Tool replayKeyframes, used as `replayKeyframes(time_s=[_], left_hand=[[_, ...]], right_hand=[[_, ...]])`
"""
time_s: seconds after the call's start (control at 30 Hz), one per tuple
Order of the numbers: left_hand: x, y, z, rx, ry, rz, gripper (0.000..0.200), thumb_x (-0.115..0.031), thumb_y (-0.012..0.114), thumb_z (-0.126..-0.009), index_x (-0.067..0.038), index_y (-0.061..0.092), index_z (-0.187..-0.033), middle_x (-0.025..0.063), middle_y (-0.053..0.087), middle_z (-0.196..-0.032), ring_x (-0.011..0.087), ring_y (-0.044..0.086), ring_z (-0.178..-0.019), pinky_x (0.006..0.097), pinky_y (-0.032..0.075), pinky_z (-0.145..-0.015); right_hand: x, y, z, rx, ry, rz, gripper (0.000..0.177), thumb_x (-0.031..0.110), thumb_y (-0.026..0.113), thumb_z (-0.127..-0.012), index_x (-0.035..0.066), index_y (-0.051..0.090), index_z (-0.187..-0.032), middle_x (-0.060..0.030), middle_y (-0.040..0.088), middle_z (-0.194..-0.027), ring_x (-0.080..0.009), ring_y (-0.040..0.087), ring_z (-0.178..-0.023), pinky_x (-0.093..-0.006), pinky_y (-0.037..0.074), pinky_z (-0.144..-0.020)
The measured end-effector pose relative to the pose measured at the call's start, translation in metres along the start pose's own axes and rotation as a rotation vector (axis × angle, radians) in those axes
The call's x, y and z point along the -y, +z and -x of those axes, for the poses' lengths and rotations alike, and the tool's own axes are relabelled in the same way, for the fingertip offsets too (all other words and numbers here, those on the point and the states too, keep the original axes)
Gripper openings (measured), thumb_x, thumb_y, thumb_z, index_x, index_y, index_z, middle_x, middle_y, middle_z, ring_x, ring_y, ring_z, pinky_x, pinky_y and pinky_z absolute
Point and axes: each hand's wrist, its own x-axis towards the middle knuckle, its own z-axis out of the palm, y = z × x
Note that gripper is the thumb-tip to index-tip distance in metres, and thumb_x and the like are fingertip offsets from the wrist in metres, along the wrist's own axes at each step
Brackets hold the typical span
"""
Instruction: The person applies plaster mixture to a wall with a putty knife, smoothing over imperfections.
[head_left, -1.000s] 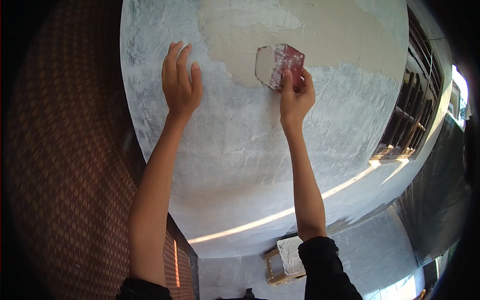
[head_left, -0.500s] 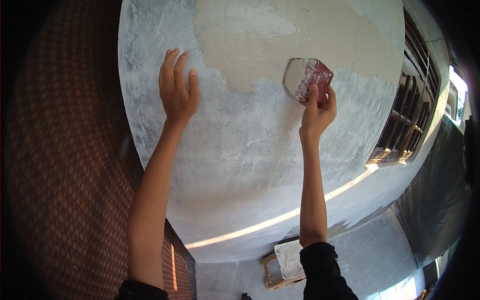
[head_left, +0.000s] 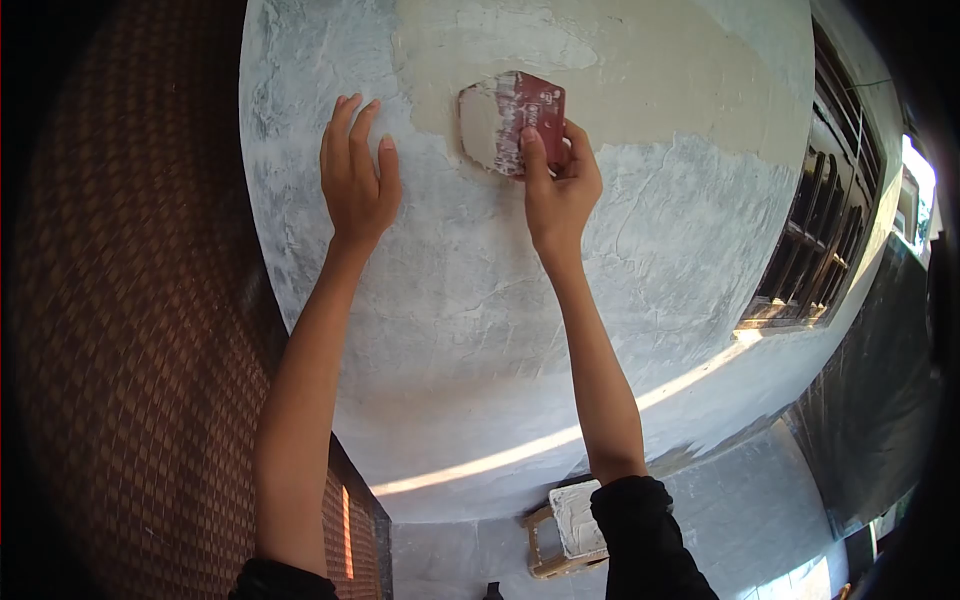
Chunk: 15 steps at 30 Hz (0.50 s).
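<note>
My right hand (head_left: pixel 556 192) grips a red putty scraper (head_left: pixel 515 120) smeared with pale filler and presses its blade flat on the grey wall (head_left: pixel 480 300). The blade lies at the lower left edge of a beige putty patch (head_left: pixel 640 70) that covers the upper wall. My left hand (head_left: pixel 357 175) rests flat on the bare grey wall to the left of the scraper, fingers together and pointing up, holding nothing.
A brown woven brick screen (head_left: pixel 130 330) borders the wall on the left. A dark wooden window (head_left: pixel 810 240) sits at the right. Below, a wooden stool holds a board of white putty (head_left: pixel 578 515) on the grey floor.
My right hand has swept the scraper leftward across the wall, from the right part of the putty edge to near my left hand. The left hand has stayed in place.
</note>
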Motion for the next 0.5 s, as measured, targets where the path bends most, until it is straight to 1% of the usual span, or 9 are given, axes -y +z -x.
replayKeyframes(time_s=[0.03, 0.1, 0.17, 0.2, 0.23, 0.3, 0.37, 0.43, 0.5], left_hand=[[0.001, -0.001, 0.000, -0.003, -0.002, 0.020, 0.037, -0.017, 0.051, -0.097, -0.005, 0.053, -0.133, 0.0186, 0.049, -0.139, 0.0390, 0.045, -0.135, 0.0509, 0.038, -0.108], [0.002, -0.001, 0.001, -0.003, 0.001, 0.015, 0.037, -0.017, 0.051, -0.097, -0.005, 0.053, -0.132, 0.0185, 0.049, -0.139, 0.0388, 0.045, -0.134, 0.0510, 0.039, -0.108], [0.000, 0.000, 0.000, -0.017, 0.007, 0.010, 0.037, -0.017, 0.051, -0.097, -0.005, 0.053, -0.132, 0.0184, 0.049, -0.139, 0.0387, 0.045, -0.134, 0.0511, 0.039, -0.108], [-0.003, -0.001, -0.001, -0.011, -0.001, -0.001, 0.036, -0.016, 0.051, -0.097, -0.005, 0.053, -0.131, 0.0183, 0.049, -0.139, 0.0386, 0.046, -0.134, 0.0510, 0.039, -0.107], [-0.004, -0.001, -0.001, -0.005, -0.011, -0.012, 0.036, -0.015, 0.051, -0.097, -0.005, 0.054, -0.131, 0.0182, 0.049, -0.139, 0.0386, 0.046, -0.133, 0.0509, 0.039, -0.107], [-0.004, -0.001, -0.001, -0.011, -0.012, -0.026, 0.036, -0.015, 0.051, -0.097, -0.005, 0.054, -0.131, 0.0182, 0.049, -0.139, 0.0386, 0.046, -0.133, 0.0507, 0.039, -0.107], [-0.006, 0.000, 0.000, -0.005, -0.009, -0.026, 0.036, -0.016, 0.051, -0.097, -0.005, 0.054, -0.131, 0.0182, 0.049, -0.139, 0.0386, 0.046, -0.133, 0.0506, 0.039, -0.107], [0.000, 0.000, 0.000, -0.012, 0.006, -0.001, 0.037, -0.017, 0.052, -0.096, -0.005, 0.054, -0.131, 0.0181, 0.049, -0.139, 0.0383, 0.046, -0.133, 0.0504, 0.039, -0.107], [0.002, 0.000, 0.001, -0.008, 0.011, 0.012, 0.037, -0.017, 0.052, -0.096, -0.005, 0.054, -0.132, 0.0183, 0.049, -0.139, 0.0382, 0.046, -0.134, 0.0505, 0.039, -0.107]], right_hand=[[-0.001, 0.012, 0.002, 0.008, -0.060, 0.092, 0.028, 0.016, 0.071, -0.093, -0.002, 0.063, -0.113, -0.0122, 0.072, -0.088, -0.0113, 0.065, -0.077, -0.0263, 0.053, -0.066], [-0.009, 0.009, -0.007, -0.010, -0.033, 0.194, 0.029, 0.017, 0.070, -0.093, -0.002, 0.063, -0.113, -0.0127, 0.071, -0.086, -0.0124, 0.065, -0.075, -0.0276, 0.053, -0.065], [-0.025, -0.020, -0.018, -0.163, -0.056, 0.188, 0.029, 0.018, 0.069, -0.093, -0.003, 0.063, -0.112, -0.0125, 0.071, -0.085, -0.0130, 0.065, -0.072, -0.0278, 0.053, -0.061], [-0.015, -0.036, -0.020, -0.225, 0.021, 0.116, 0.029, 0.016, 0.068, -0.094, -0.005, 0.062, -0.113, -0.0122, 0.071, -0.087, -0.0134, 0.066, -0.071, -0.0275, 0.055, -0.058], [-0.010, -0.048, -0.023, -0.301, 0.026, 0.036, 0.029, 0.014, 0.066, -0.095, -0.006, 0.060, -0.114, -0.0121, 0.071, -0.091, -0.0131, 0.065, -0.070, -0.0272, 0.056, -0.056], [-0.007, -0.057, -0.026, -0.326, 0.018, -0.016, 0.029, 0.013, 0.065, -0.096, -0.006, 0.058, -0.116, -0.0121, 0.071, -0.093, -0.0129, 0.066, -0.073, -0.0276, 0.058, -0.060], [-0.004, -0.036, -0.024, -0.201, 0.005, -0.082, 0.029, 0.013, 0.066, -0.096, -0.006, 0.058, -0.117, -0.0111, 0.071, -0.093, -0.0112, 0.065, -0.075, -0.0264, 0.057, -0.061], [-0.011, -0.007, -0.020, -0.049, -0.008, -0.057, 0.032, 0.016, 0.071, -0.093, -0.004, 0.061, -0.116, -0.0102, 0.071, -0.090, -0.0098, 0.064, -0.074, -0.0257, 0.052, -0.064], [-0.006, 0.003, -0.017, 0.010, -0.056, 0.127, 0.031, 0.016, 0.072, -0.091, -0.003, 0.063, -0.114, -0.0120, 0.071, -0.089, -0.0114, 0.064, -0.073, -0.0278, 0.052, -0.066]])
